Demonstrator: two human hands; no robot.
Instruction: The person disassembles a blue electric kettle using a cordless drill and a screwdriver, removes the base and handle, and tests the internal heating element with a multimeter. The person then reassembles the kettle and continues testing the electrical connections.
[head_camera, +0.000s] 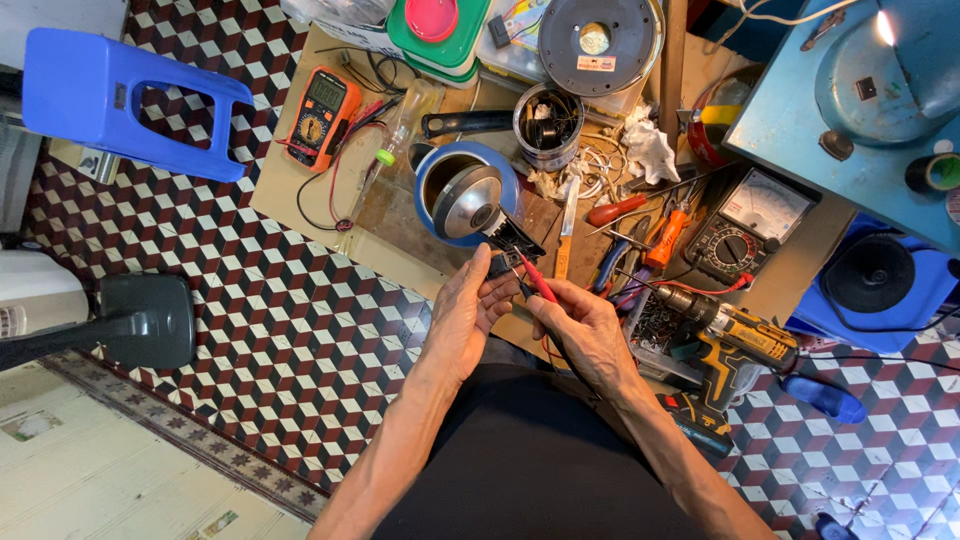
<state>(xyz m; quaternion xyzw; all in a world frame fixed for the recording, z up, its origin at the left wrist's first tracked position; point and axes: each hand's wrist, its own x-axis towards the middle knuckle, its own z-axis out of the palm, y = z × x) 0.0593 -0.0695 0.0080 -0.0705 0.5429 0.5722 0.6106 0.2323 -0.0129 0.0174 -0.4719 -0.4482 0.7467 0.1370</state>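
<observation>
A blue and steel electric kettle (465, 195) lies on the wooden workbench (300, 200) with its lid open and its black handle (512, 240) pointing toward me. My left hand (465, 315) grips the end of that handle. My right hand (580, 325) holds a red test probe (537, 280) with its tip against the handle base, beside my left fingers. A thin red lead runs from the probe down past my right wrist.
An orange digital multimeter (320, 115) lies at the bench's left, an analog meter (750, 220) at the right. A yellow cordless drill (730, 335) sits by my right hand. Screwdrivers, pliers, a tin of parts (548, 125) and a blue stool (120, 95) surround the bench.
</observation>
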